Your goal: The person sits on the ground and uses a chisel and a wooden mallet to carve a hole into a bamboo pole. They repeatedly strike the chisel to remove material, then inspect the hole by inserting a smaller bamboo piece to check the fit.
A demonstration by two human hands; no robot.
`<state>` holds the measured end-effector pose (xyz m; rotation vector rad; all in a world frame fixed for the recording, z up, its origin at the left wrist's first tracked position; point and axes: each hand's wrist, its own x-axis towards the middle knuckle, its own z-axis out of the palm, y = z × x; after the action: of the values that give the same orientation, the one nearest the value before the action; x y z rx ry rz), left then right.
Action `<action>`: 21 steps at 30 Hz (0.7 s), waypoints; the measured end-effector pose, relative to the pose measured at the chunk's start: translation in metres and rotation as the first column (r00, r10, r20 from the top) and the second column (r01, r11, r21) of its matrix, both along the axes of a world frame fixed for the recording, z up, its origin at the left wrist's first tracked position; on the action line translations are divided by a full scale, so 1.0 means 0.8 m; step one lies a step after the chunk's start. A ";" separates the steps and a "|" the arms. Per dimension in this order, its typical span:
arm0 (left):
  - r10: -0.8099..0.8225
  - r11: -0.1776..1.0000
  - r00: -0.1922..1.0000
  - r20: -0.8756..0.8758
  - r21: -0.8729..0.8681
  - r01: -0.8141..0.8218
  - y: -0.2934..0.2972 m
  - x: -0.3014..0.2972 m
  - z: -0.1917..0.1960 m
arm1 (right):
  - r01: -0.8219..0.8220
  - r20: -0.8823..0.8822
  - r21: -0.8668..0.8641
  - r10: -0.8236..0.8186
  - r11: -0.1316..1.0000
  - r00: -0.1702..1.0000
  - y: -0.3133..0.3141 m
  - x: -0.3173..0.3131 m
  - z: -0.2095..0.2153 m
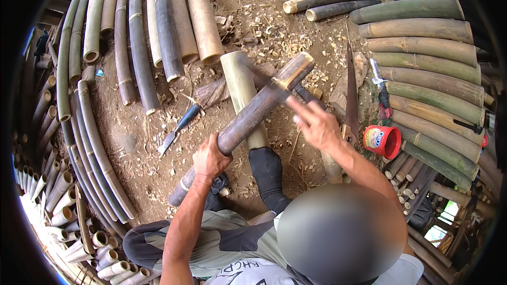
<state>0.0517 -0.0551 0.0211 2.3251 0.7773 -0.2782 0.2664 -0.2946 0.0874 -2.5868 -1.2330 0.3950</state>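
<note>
My left hand (212, 156) is closed around a dark bamboo pole (248, 119), which slants from lower left to upper right. Across a pale bamboo piece (237, 82) the pole rests, and a strip near its far end is shaved to light wood. In my right hand (318, 126) is a knife (260, 78), smeared by motion, its blade over the pole close to that shaved patch. Part of the knife's handle is hidden by my fingers. Left of the pale piece, a chisel (182, 124) with a blue handle lies on the dirt.
Bamboo poles lie in rows at the far left (140, 47) and right (428, 60). A red bucket (381, 142) sits right of my right forearm. Near it lie a long saw (351, 89) and a tool with a red-and-black handle (384, 103). Shavings cover the dirt floor (280, 37).
</note>
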 end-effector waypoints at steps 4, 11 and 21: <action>0.011 1.000 1.000 -0.019 0.004 -0.011 -0.004 0.001 -0.001 | 0.016 0.011 0.106 -0.017 0.994 1.000 0.005 -0.004 0.012; -0.019 1.000 1.000 -0.011 0.024 0.019 -0.001 -0.001 -0.007 | 0.000 0.083 0.060 -0.005 0.998 0.997 -0.006 -0.006 -0.013; -0.018 1.000 1.000 0.009 -0.012 0.019 -0.008 0.001 -0.008 | 0.461 -0.081 0.199 -0.455 0.865 0.887 -0.037 0.081 -0.016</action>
<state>0.0523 -0.0612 0.0149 2.3216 0.7479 -0.2792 0.3314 -0.3242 0.0743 -2.5593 -0.5718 0.1907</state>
